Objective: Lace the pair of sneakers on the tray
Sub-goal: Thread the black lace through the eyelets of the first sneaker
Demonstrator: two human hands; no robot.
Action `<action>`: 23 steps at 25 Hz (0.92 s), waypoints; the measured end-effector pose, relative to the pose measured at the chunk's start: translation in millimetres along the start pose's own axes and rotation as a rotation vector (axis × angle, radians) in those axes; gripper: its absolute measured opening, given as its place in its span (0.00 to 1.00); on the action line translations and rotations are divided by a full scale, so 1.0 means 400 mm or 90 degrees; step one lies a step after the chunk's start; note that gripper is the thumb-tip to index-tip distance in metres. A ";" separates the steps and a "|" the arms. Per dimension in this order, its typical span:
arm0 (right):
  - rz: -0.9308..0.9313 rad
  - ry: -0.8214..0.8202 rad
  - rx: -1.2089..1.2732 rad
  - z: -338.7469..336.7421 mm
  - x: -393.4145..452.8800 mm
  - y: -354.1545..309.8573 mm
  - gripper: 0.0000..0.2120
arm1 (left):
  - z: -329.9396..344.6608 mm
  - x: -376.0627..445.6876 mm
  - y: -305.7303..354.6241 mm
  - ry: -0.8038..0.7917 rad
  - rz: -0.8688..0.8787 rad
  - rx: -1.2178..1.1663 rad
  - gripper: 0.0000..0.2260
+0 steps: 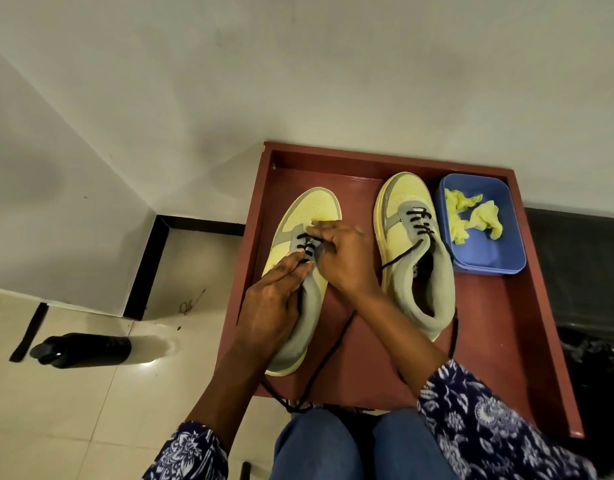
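Note:
Two yellow and grey sneakers stand toe-away on a red-brown tray (489, 341). The left sneaker (316, 209) has black lace crossed through its lower eyelets. My left hand (274, 303) pinches the black lace (328, 355) at the left eyelets. My right hand (343, 258) lies over the tongue, fingers curled on the lace at the right eyelets. Loose lace trails off the tray's near edge. The right sneaker (409, 244) is partly laced, with its lace ends hanging loose.
A blue plastic tub (485, 258) with crumpled yellow paper sits at the tray's back right. A black bottle (80, 349) lies on the tiled floor to the left. A white wall rises behind the tray. My knees in blue jeans (361, 445) are at the near edge.

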State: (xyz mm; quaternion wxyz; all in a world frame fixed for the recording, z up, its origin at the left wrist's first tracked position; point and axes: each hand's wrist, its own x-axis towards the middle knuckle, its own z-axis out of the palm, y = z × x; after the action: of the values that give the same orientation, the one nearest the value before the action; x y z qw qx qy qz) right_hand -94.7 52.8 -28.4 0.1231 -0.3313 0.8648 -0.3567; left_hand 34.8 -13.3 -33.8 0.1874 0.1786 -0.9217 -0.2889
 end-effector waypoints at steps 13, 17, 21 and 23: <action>0.095 0.048 -0.014 -0.029 0.078 0.023 0.20 | -0.004 -0.001 0.003 -0.004 -0.018 -0.046 0.19; 0.023 0.006 -0.071 -0.015 0.095 -0.002 0.21 | 0.000 0.000 -0.001 -0.004 -0.019 -0.053 0.18; -0.149 -0.113 -0.163 -0.015 0.111 -0.018 0.18 | 0.001 -0.002 -0.001 0.002 -0.016 -0.041 0.18; -0.191 -0.189 -0.245 -0.007 0.129 -0.028 0.18 | 0.002 -0.001 -0.001 0.004 -0.018 -0.043 0.18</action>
State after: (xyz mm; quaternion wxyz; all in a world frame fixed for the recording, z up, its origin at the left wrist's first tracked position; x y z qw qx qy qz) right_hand -129.3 14.3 -17.2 0.1291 -0.5215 0.8304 -0.1475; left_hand 34.9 -13.1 -34.8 0.1919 0.1858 -0.9084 -0.3217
